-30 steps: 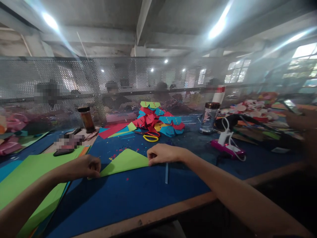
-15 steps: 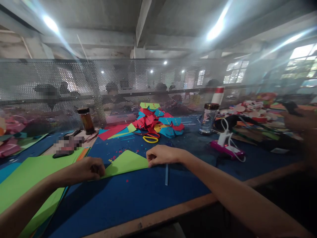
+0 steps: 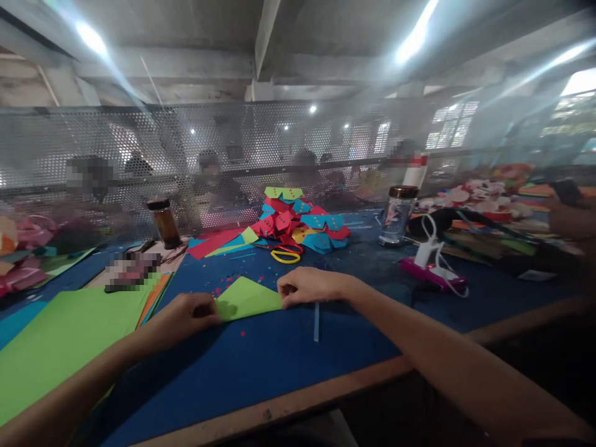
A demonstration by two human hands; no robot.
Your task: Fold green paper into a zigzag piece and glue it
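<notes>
A folded green paper (image 3: 249, 299), roughly triangular, lies on the blue tabletop between my hands. My left hand (image 3: 193, 313) is closed at its left corner, thumb and fingers together on the edge. At the right corner my right hand (image 3: 310, 285) pinches the paper with curled fingers. A narrow light-blue strip (image 3: 316, 323) pokes out from under my right wrist. Behind the paper lie small red and yellow paper dots (image 3: 223, 284). Scissors with yellow and red handles (image 3: 285, 256) rest farther back, in front of a heap of folded coloured paper pieces (image 3: 298, 223).
Large green sheets (image 3: 65, 335) are stacked at left, below a blurred dark object (image 3: 133, 271). A brown-filled bottle (image 3: 164, 225) and a clear bottle (image 3: 398, 217) stand farther back. A purple device with white parts (image 3: 433, 273) lies at right. A perforated metal screen (image 3: 223, 167) spans the back.
My left hand has moved right along the green paper's lower edge, and its fingers have drawn in at the left corner. My right hand stays at the right corner. The view has shifted slightly.
</notes>
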